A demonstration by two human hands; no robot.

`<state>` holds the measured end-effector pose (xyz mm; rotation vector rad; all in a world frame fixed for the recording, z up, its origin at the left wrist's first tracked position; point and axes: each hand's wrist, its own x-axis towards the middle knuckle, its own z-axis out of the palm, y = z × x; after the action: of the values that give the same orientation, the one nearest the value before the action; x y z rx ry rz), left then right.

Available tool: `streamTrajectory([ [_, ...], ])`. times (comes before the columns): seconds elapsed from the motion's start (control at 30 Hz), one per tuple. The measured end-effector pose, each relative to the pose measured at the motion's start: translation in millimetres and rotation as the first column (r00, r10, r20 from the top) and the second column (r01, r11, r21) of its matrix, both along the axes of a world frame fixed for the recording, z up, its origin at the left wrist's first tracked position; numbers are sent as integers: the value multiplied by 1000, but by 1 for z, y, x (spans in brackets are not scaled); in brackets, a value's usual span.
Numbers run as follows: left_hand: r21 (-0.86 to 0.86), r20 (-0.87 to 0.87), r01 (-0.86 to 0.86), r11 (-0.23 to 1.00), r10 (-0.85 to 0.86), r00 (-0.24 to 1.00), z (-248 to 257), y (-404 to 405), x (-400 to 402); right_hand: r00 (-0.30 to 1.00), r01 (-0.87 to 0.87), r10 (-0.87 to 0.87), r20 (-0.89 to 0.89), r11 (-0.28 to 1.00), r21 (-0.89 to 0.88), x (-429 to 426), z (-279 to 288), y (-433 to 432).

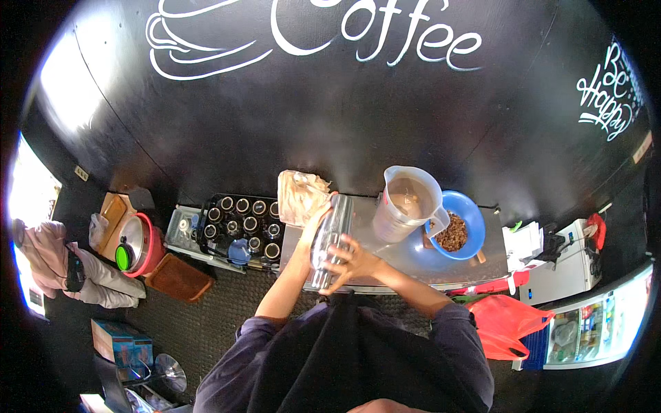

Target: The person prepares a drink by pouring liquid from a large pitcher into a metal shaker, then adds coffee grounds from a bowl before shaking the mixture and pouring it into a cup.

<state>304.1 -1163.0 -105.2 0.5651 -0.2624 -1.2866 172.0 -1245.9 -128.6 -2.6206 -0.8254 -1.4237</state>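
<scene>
A shiny metal shaker [338,219] is held in both my hands above the near-left part of a stainless-steel table [413,260]. It leans, with its far end up and to the right. My left hand [319,219] wraps its left side near the far end; most of those fingers are hidden behind it. Spread fingers of my right hand [353,260] press against the lower right side. Beyond, a translucent plastic measuring jug [382,219] contains a brownish liquid. Beside it, a blue bowl [477,222] holds dark brown crumbly pieces [452,235].
A crumpled light-brown bag [298,199] lies at the table's far left corner. Left of it stands a black crate with several dark bottles [250,224]. A red plastic bag [503,322] hangs at right. Another person [67,263] stands far left, near a red tub [152,248].
</scene>
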Motion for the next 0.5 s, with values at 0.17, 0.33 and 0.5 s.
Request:
streamTrajectory([
  [0.17, 186, 92, -149, 971, 133, 987, -35, -11, 30, 979, 198, -166, -115, 671, 715, 27, -10, 30],
  [0.33, -115, 78, 64, 991, -55, 995, 24, -1, 6, 983, 122, -63, 172, 925, -360, 11, 1, 6],
  [0.5, 288, 261, -108, 952, 31, 965, -11, -16, 43, 992, 118, -127, -22, 822, 557, 35, -9, 28],
])
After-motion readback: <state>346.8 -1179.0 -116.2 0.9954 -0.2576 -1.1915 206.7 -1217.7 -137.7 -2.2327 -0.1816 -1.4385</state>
